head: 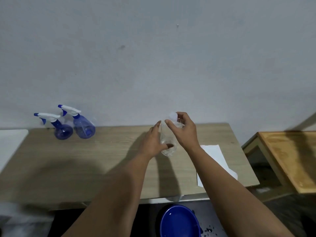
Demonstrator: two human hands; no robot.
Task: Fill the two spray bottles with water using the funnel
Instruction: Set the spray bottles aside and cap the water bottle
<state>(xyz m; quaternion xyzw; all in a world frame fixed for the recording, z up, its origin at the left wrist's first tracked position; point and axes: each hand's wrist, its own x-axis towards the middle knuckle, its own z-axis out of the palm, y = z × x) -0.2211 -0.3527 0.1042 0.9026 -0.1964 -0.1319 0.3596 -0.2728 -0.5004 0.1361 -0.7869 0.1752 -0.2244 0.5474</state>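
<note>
Two blue translucent spray bottles (63, 129) (83, 124) with white and blue trigger heads stand at the table's back left, near the wall. A clear plastic bottle (168, 147) stands upright mid-table. My left hand (153, 141) grips its body from the left side. My right hand (183, 127) is at its top, fingers pinching a white cap (172, 115) at the neck. No funnel is in view.
The wooden table (85, 159) carries a white sheet of paper (217, 158) at the right. A blue basin (179, 221) sits on the floor below the front edge, with wet spots beside it. A second wooden table (290, 159) stands at the right.
</note>
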